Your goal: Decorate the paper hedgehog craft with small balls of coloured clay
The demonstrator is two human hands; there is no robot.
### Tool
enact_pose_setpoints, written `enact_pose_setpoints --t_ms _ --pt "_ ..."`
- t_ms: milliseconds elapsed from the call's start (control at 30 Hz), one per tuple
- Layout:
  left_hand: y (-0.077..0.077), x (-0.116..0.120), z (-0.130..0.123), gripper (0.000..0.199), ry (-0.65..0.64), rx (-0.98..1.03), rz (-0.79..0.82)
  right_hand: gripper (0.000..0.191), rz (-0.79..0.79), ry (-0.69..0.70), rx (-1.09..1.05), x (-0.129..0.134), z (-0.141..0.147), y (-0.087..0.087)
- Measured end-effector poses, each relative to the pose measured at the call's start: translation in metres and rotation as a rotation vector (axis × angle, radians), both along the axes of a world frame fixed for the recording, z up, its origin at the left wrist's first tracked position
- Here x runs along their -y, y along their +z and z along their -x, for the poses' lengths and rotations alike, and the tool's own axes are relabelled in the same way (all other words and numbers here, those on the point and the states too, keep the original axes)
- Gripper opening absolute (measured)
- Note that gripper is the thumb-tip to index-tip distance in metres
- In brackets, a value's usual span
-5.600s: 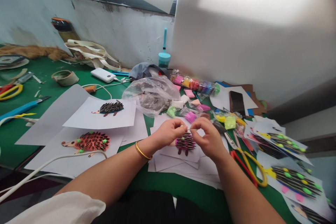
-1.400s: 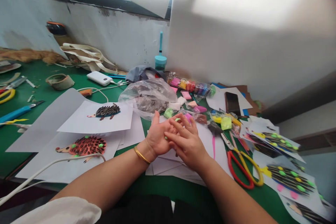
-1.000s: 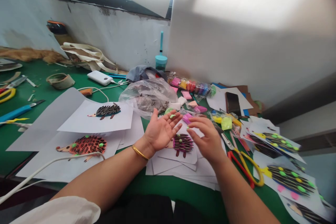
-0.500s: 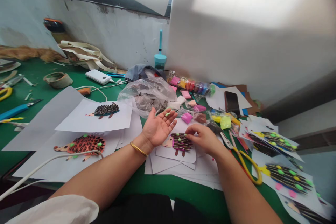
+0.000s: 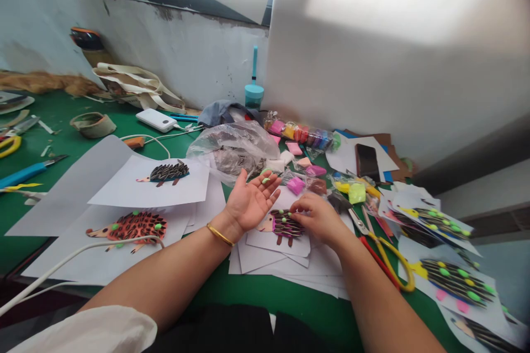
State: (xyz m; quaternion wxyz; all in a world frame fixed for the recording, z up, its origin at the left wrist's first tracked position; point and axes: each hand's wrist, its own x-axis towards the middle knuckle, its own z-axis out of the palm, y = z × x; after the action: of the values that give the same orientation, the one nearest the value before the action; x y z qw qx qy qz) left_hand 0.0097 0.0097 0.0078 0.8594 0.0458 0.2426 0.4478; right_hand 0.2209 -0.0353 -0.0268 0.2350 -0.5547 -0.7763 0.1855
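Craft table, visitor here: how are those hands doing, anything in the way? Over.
Left hand open, palm up, green dab on it. Right hand at the back of the magenta-edged hedgehog, grip unclear. Scissors off to the right; nothing seen blocking.

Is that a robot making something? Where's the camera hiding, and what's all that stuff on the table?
No robot here, just a person's two bare hands. The camera sits on the person's head, looking forward and down, so you see almost what they see.

The left hand, with the gold bangle on its wrist, lies open, palm up, with a small green piece on it. The right hand has its fingers at the back of a spiky hedgehog picture. I can't tell whether they're holding anything.

On the green table are white papers, more hedgehogs, colourful packets, scissors and a phone.
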Motion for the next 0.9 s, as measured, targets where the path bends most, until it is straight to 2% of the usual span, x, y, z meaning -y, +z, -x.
enact_pose_setpoints --t_ms 533,600,733,900 --pt "-0.0004 -0.0004 -0.0005 0.056 -0.004 -0.012 0.005 0.009 0.078 -0.004 -0.014 -0.0022 0.0002 -0.0046" --pt "-0.0011 -0.0003 -0.0007 0.051 -0.009 -0.016 -0.001 0.012 0.082 0.006 -0.022 -0.0024 -0.0017 -0.0048" --pt "-0.0042 0.0011 -0.0017 0.019 -0.024 -0.060 -0.054 0.016 0.087 0.032 -0.028 -0.0020 -0.0032 -0.0025" --pt "-0.0089 0.0040 -0.0029 0.026 -0.054 -0.110 -0.146 0.009 0.058 -0.004 -0.033 -0.0005 -0.0012 0.0016"
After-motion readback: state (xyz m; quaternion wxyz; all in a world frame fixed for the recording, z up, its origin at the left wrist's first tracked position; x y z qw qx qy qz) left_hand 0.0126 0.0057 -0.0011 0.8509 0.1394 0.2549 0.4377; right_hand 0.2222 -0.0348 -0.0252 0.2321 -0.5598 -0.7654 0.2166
